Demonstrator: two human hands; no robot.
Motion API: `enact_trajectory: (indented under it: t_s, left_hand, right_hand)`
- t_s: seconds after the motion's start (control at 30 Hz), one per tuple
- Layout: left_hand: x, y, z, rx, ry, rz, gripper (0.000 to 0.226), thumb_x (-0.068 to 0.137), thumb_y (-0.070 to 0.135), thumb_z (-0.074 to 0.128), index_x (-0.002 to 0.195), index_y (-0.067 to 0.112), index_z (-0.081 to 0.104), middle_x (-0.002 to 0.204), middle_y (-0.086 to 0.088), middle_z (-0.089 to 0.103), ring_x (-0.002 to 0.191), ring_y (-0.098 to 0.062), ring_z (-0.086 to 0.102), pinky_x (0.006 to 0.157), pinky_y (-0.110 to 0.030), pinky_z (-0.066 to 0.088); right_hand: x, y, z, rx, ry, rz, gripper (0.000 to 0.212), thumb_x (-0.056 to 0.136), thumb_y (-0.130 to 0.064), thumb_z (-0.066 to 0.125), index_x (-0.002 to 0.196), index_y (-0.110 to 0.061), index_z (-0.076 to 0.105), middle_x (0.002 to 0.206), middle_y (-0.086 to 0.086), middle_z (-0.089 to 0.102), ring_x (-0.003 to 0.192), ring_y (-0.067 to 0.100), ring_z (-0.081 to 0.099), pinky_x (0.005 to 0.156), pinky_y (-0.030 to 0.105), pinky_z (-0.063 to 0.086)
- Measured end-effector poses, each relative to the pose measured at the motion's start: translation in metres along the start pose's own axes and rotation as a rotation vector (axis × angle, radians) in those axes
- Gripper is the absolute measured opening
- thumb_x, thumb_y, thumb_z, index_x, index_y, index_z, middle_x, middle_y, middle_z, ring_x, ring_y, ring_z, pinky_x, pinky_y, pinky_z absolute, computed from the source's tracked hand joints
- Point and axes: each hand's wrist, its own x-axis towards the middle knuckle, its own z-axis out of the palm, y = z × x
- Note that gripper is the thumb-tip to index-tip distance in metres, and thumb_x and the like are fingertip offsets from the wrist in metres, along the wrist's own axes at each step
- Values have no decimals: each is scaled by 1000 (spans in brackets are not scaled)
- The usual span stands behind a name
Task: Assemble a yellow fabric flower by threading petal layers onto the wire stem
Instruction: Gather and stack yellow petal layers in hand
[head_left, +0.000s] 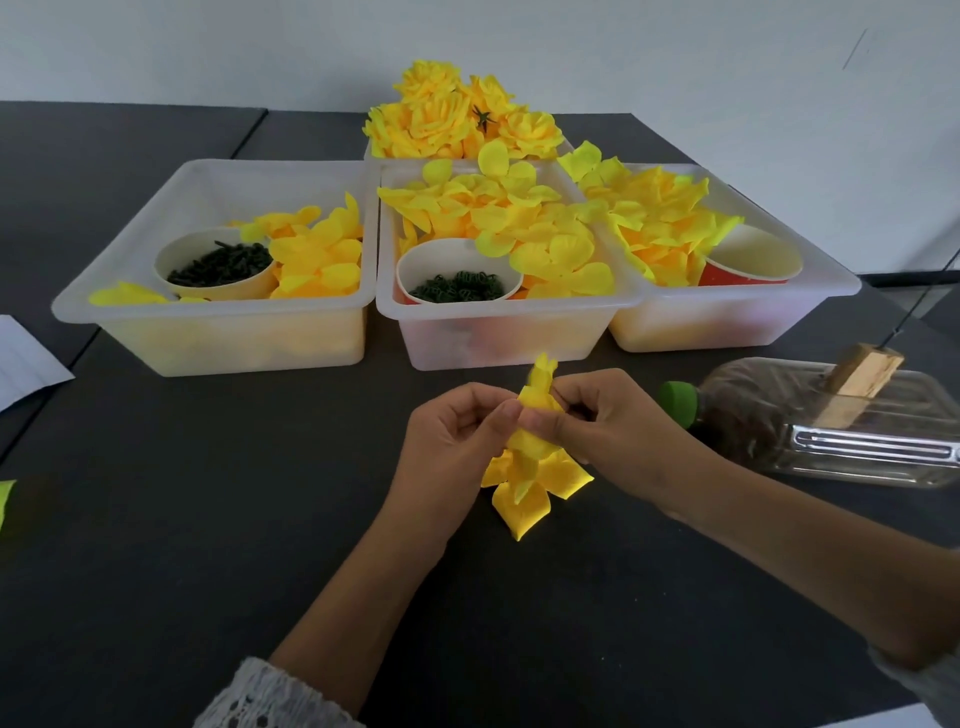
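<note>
Just below the centre of the frame, both hands met over the half-built flower (530, 462). The left hand (457, 436) and the right hand (597, 421) each had their fingers curled in, pinching the rolled yellow bud at the flower's upper part from either side. Below the pinch, a layer of wider petals fanned out and hung just above the dark counter (208, 519). The wire stem could not be made out; the petals and fingers hid it.

The fabric looked very light, thin and limp, likely to crumple or slip along the stem if squeezed loosely, so the best hold seemed to be at the tight central roll, where the layers bunch, not on the floppy petal tips.

Across the upper middle of the frame stood three translucent bins (234, 332) of loose petals, with paper cups (457, 270) of small dark green parts. Finished flowers (457, 119) were piled behind them. At the right edge lay a clear bottle with a green cap (678, 402).

No brand, label or readable writing showed anywhere.
</note>
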Motion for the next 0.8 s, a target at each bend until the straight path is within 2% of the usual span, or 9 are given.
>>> enact_trajectory:
  t_s: [0.1, 0.2, 0.33, 0.47, 0.63, 0.67, 0.73, 0.77, 0.8]
  left_hand:
    - [1, -2, -2, 8, 105, -31, 23, 88, 32, 59, 94, 12, 70, 88, -1, 71, 79, -8, 64, 71, -21, 52]
    - [9, -3, -14, -242, 317, -151, 17, 93, 24, 56, 94, 15, 70, 93, -5, 73, 89, -16, 68, 80, -32, 57]
    - [16, -5, -22, -535, 416, -257, 20, 99, 18, 48, 106, 12, 66, 100, -4, 74, 92, -13, 70, 77, -29, 56]
    - [18, -2, -20, -584, 388, -294, 31, 101, 20, 44, 126, 8, 58, 119, -8, 69, 109, -20, 66, 79, -31, 58]
    - [18, 1, -19, -553, 354, -305, 34, 101, 21, 44, 130, 7, 56, 124, -11, 66, 116, -24, 63, 100, -41, 48]
    - [19, 0, -19, -539, 356, -309, 34, 101, 21, 45, 130, 8, 57, 124, -10, 66, 115, -23, 63, 100, -41, 48]
    - [18, 0, -19, -547, 355, -312, 34, 101, 22, 46, 129, 8, 58, 122, -10, 68, 113, -23, 64, 99, -40, 49]
    - [18, 3, -19, -554, 349, -318, 33, 101, 23, 46, 128, 8, 58, 121, -10, 68, 112, -22, 65, 97, -39, 50]
    - [19, 2, -20, -543, 338, -309, 33, 101, 23, 46, 127, 8, 59, 119, -10, 69, 111, -22, 66, 95, -38, 51]
  right_hand:
    - [-1, 1, -4, 47, -56, 21, 57, 79, -51, 58, 72, 6, 55, 62, 8, 43, 56, 17, 39, 55, 27, 36]
    - [-2, -8, -21, 61, -66, 9, 42, 85, -46, 53, 65, -9, 58, 59, 3, 47, 53, 8, 45, 54, 17, 41]
    - [31, -26, -87, 114, 346, 47, 31, 91, -48, 57, 74, -24, 67, 75, 6, 58, 67, 21, 55, 66, 34, 47]
    - [91, -39, -158, 96, 692, 38, 33, 98, -25, 51, 66, -17, 52, 67, 11, 43, 40, 12, 38, 41, 21, 34]
    - [140, -21, -191, 125, 730, 351, 25, 94, -6, 59, 72, -9, 48, 68, 10, 50, 44, 14, 51, 40, 24, 46]
    - [140, -18, -193, 65, 680, 384, 21, 93, -6, 60, 75, -9, 49, 68, 11, 55, 45, 16, 54, 40, 25, 47]
    - [136, -14, -196, -398, 531, 490, 17, 95, -22, 60, 86, -9, 54, 66, 7, 68, 57, 22, 62, 52, 29, 50]
    - [134, -13, -195, -679, 499, 532, 30, 96, -33, 58, 103, -4, 56, 81, 16, 72, 76, 27, 68, 67, 35, 51]
    - [131, -13, -190, -908, 517, 521, 52, 96, -41, 55, 124, 1, 46, 113, 25, 64, 102, 36, 63, 85, 42, 49]
